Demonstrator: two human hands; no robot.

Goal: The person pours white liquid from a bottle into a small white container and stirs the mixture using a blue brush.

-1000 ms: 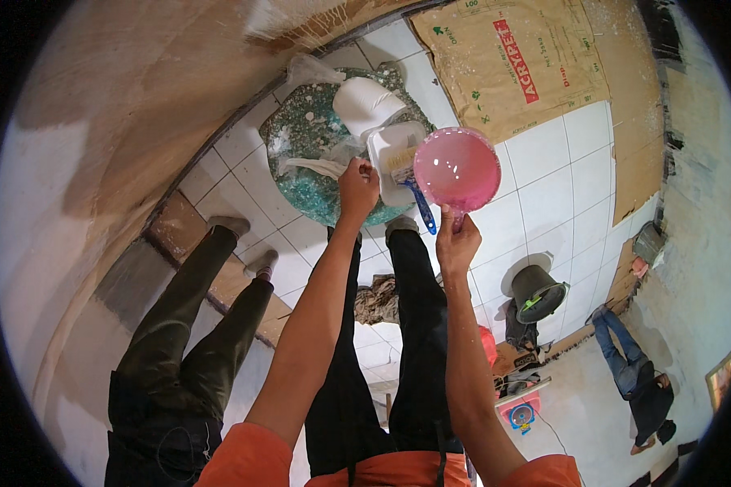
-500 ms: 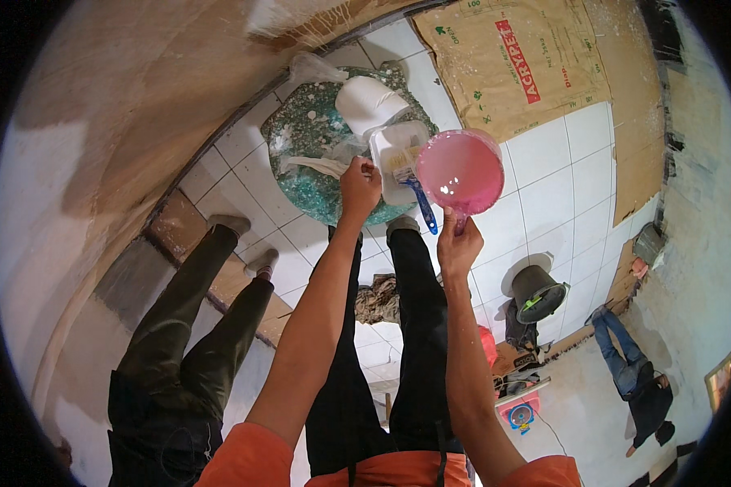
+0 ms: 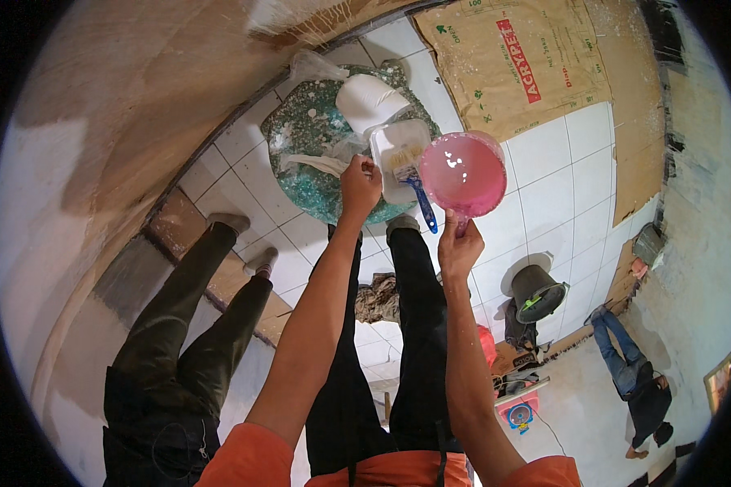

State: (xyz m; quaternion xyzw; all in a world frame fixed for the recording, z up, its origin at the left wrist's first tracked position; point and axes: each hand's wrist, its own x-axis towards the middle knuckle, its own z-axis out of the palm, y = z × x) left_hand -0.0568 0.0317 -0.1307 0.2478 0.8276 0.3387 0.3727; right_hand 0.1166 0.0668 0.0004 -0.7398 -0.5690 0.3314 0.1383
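Note:
My right hand (image 3: pixel 461 243) is wrapped round the short handle of a pink plastic dipper (image 3: pixel 487 191), held up with its mouth facing me. Glossy light spots show on the pale inside of the dipper. My left hand (image 3: pixel 360 180) is closed, its fingers curled at the left side of a white tray (image 3: pixel 391 191); what it grips, if anything, is hidden. A paintbrush (image 3: pixel 421 203) with a blue handle rests bristles-first in the tray. Beyond stands a white tub or roll-like container (image 3: pixel 371 103) on a speckled green round surface (image 3: pixel 296 122).
Flattened brown cardboard (image 3: pixel 516 65) covers white floor tiles at the far right. A dark bucket (image 3: pixel 536 288) stands right of my legs. At left is another person's legs (image 3: pixel 170 325); a further person (image 3: pixel 638 377) is at the right. A wall (image 3: pixel 138 97) runs along the left.
The pink dipper has shifted slightly right and tilted a little, and the light spots inside it have moved. My left hand has stayed nearly still. The person at left has shifted slightly.

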